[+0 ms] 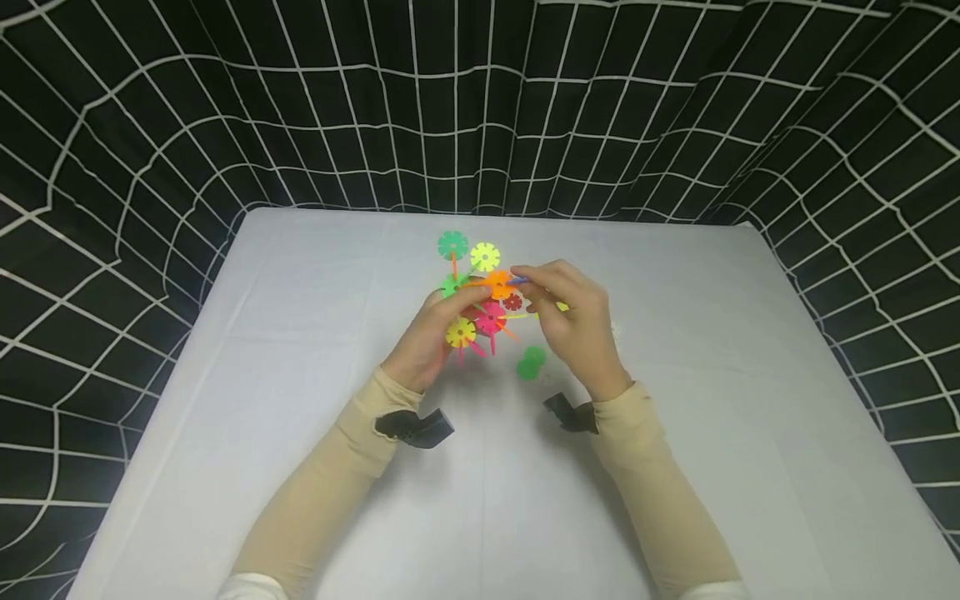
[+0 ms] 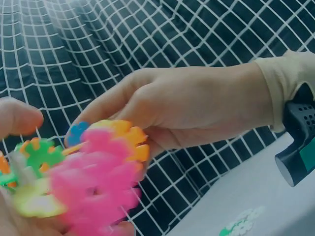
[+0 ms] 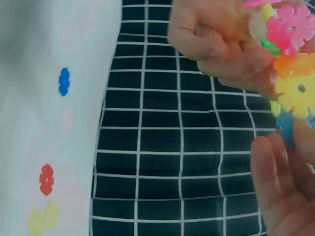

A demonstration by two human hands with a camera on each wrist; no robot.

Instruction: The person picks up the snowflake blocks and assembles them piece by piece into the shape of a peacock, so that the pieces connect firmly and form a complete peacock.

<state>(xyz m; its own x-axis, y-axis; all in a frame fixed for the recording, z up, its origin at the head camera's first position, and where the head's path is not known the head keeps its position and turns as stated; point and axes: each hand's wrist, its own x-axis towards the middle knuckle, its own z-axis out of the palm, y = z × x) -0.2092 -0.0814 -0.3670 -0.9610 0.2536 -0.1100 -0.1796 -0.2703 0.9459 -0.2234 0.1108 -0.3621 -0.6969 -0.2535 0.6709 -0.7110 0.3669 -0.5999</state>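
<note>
My left hand point(image 1: 423, 342) grips a colourful cluster of interlocking notched plastic discs, held up over the table. A pink disc point(image 1: 491, 318), an orange disc point(image 1: 498, 284), a yellow disc point(image 1: 461, 332) and green discs make up part of it, some standing edge-on. At the cluster's right side, my right hand point(image 1: 576, 317) pinches a blue disc point(image 3: 287, 129) between thumb and fingers. That blue disc sits right at the edge of the orange and yellow discs point(image 3: 301, 88). In the left wrist view the pink disc point(image 2: 96, 191) hides much of the cluster.
Loose green discs point(image 1: 530, 363) lie on the white table point(image 1: 480, 500) below the hands. The right wrist view shows a blue disc point(image 3: 64, 81), a red disc point(image 3: 47, 179) and yellow discs point(image 3: 51, 215) on it. A black curtain with white grid lines point(image 1: 480, 108) surrounds the table.
</note>
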